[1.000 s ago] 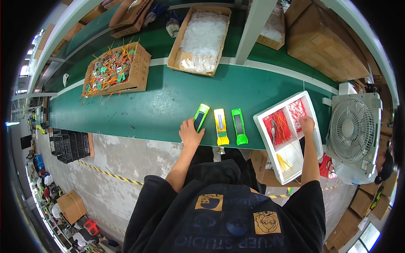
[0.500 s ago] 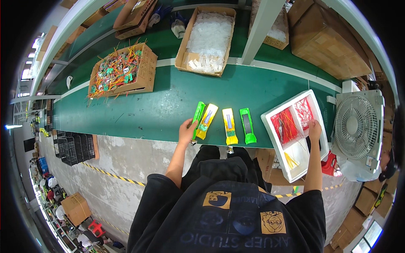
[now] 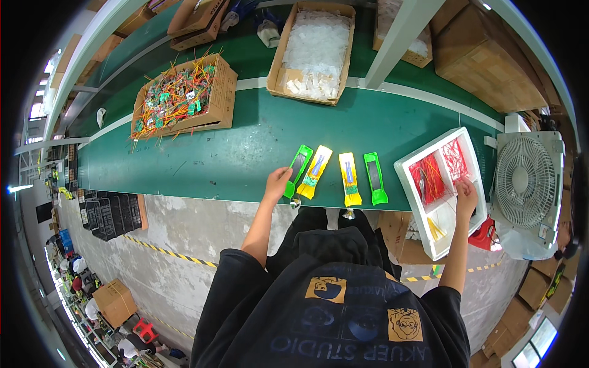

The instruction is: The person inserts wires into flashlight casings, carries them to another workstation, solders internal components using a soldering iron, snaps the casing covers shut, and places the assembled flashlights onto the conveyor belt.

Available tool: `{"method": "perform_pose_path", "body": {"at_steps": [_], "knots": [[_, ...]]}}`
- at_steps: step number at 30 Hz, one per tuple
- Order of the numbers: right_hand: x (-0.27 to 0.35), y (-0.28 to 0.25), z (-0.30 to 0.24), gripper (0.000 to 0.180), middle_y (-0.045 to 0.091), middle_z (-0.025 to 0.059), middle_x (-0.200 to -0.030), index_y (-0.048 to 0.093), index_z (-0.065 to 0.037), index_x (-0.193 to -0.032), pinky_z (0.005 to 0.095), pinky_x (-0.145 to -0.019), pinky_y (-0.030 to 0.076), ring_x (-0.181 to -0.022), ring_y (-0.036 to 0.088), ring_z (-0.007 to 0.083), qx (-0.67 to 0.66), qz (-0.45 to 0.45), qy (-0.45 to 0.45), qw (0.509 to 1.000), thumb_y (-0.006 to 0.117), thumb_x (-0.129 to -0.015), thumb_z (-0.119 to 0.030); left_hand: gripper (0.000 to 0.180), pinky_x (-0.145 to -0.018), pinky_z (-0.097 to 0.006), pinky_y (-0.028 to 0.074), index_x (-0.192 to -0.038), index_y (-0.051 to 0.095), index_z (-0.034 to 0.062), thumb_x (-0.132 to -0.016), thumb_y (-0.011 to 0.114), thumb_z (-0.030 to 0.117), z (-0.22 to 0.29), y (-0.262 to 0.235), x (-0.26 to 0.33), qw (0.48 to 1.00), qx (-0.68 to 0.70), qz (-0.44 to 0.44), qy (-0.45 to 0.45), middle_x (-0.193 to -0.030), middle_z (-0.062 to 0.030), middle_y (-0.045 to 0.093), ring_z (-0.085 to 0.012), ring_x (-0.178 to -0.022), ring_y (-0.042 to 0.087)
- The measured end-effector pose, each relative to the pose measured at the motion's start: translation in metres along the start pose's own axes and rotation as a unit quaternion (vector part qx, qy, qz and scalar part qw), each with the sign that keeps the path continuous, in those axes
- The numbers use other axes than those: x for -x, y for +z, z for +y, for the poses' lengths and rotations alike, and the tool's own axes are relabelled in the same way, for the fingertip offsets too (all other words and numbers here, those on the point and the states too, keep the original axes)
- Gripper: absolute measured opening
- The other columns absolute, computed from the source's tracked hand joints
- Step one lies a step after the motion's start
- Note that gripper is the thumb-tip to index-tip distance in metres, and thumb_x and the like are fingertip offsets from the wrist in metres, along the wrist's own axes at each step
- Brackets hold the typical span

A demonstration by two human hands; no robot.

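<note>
A: Left hand [image 3: 277,183] rests fingers together on the green holder [image 3: 297,170], at the near belt [image 3: 233,159] edge.
B: Right hand [image 3: 465,195] reaches into the white tray [image 3: 408,168]; finger state unreadable. Risk: a nudge could tip the holder off that edge.

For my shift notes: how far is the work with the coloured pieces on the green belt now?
Four pieces lie in a row on the green belt: green, yellow, yellow, green. The left hand touches the leftmost green piece. The right hand reaches into the white tray, where red and yellow parts still remain.
</note>
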State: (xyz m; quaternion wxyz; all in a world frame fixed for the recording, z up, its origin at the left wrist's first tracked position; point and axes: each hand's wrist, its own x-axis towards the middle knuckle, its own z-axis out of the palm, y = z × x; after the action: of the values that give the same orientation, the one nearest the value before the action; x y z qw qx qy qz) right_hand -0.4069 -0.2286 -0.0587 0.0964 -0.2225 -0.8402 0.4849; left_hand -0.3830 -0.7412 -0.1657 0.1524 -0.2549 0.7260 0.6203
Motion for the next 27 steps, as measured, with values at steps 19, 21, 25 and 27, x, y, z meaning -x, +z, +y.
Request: {"method": "perform_pose_path", "body": {"at_steps": [19, 21, 25, 27], "knots": [[0.145, 0.117, -0.086, 0.034, 0.061, 0.0073, -0.082, 0.048, 0.002, -0.114, 0.0219, -0.069, 0.045, -0.075, 0.057, 0.0104, -0.279, -0.246, 0.161, 0.914, 0.055, -0.081, -0.003, 0.018, -0.068, -0.023, 0.044, -0.098, 0.059, 0.0037, -0.085, 0.052, 0.015, 0.076, 0.078, 0.074, 0.979, 0.115, -0.145, 0.083, -0.086, -0.0023, 0.059, -0.0094, -0.079, 0.055], [0.145, 0.116, -0.093, 0.039, 0.061, 0.0078, -0.082, 0.044, 0.001, -0.118, 0.0222, -0.070, 0.045, -0.076, 0.057, 0.0111, -0.284, -0.255, 0.163, 0.910, 0.055, -0.081, -0.002, 0.023, -0.068, -0.022, 0.042, -0.101, 0.059, 0.0041, -0.085, 0.052, 0.020, 0.090, 0.106, 0.089, 0.957, 0.180, -0.224, -0.042, -0.090, -0.0028, 0.059, -0.0085, -0.079, 0.053], [0.144, 0.109, -0.087, 0.049, 0.062, 0.0100, -0.085, 0.034, 0.001, -0.125, 0.0240, -0.073, 0.046, -0.079, 0.059, 0.0132, -0.306, -0.299, 0.168, 0.888, 0.054, -0.080, 0.000, 0.023, -0.066, -0.020, 0.041, -0.101, 0.059, 0.0046, -0.084, 0.053, 0.020, 0.094, 0.139, 0.100, 0.926, 0.204, -0.311, -0.065, -0.088, -0.0006, 0.059, -0.0056, -0.079, 0.053], [0.145, 0.106, -0.084, 0.053, 0.062, 0.0091, -0.083, 0.031, 0.002, -0.127, 0.0236, -0.073, 0.046, -0.077, 0.058, 0.0120, -0.320, -0.304, 0.170, 0.881, 0.056, -0.080, -0.003, 0.021, -0.066, -0.019, 0.040, -0.098, 0.059, 0.0053, -0.085, 0.054, 0.020, 0.097, 0.150, 0.104, 0.920, 0.200, -0.330, -0.076, -0.084, 0.0011, 0.059, -0.0055, -0.077, 0.054]]}}
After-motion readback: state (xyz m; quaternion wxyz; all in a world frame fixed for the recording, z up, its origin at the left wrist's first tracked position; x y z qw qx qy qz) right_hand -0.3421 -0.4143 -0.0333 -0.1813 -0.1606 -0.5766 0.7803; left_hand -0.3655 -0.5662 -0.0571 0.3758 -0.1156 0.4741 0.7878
